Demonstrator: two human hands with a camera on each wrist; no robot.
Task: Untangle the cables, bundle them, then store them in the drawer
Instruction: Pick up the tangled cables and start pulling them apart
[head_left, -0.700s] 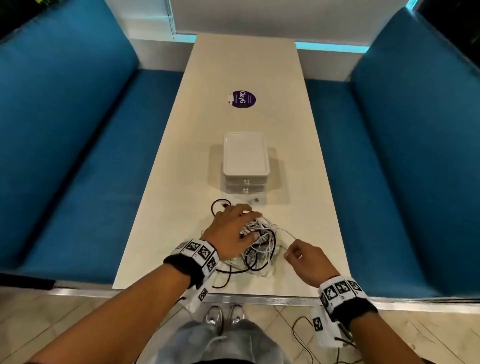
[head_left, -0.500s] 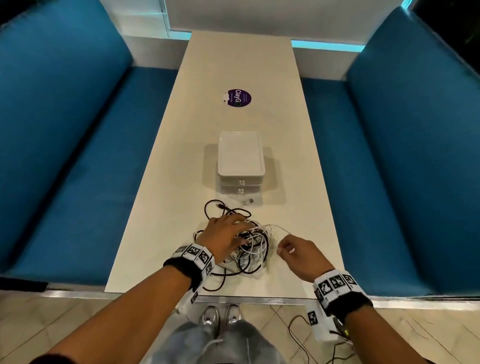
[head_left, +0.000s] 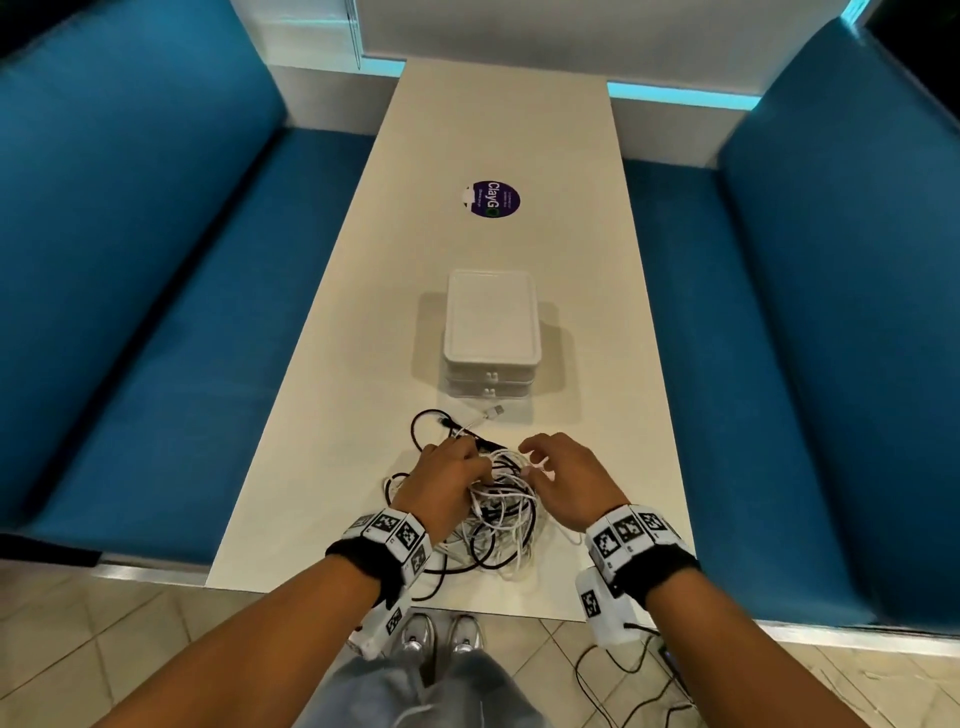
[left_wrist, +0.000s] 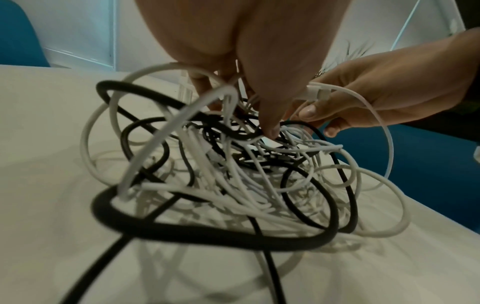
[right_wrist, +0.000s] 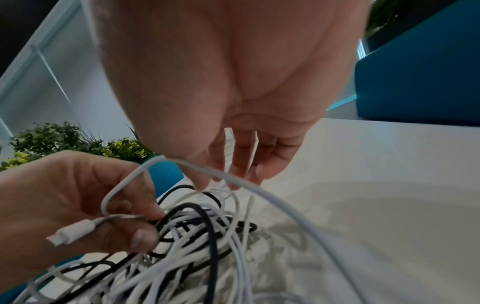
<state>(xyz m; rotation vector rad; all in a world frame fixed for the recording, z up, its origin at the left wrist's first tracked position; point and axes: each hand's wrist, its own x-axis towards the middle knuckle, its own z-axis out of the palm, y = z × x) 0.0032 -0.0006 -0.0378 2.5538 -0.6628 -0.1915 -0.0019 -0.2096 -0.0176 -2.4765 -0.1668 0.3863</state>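
Note:
A tangle of black and white cables (head_left: 501, 519) lies on the table (head_left: 597, 364) near its front edge. My left hand (head_left: 447, 478) is on the left of the tangle, its fingers curled into the strands (left_wrist: 233, 174) and its thumb pressing a black one. My right hand (head_left: 566, 483) hovers at the right side with loose, fairly straight fingers (right_wrist: 233, 164). A white cable (right_wrist: 259, 191) runs across their tips. A white connector (right_wrist: 75, 232) lies between the two hands, against my left thumb. The white stacked drawer unit (head_left: 491, 322) stands just beyond, both drawers closed.
A loose white plug (head_left: 496, 410) and a black loop (head_left: 415, 423) stick out toward the drawers. Blue benches (head_left: 130, 312) (head_left: 831, 338) flank the table. A purple sticker (head_left: 491, 200) sits farther back. Thin black wires (head_left: 623, 670) trail on the tiled floor by my shoes.
My right hand has come in from the right, where it was pulling a white strand out, and is now at the tangle beside my left hand. The left hand stays in the cables.

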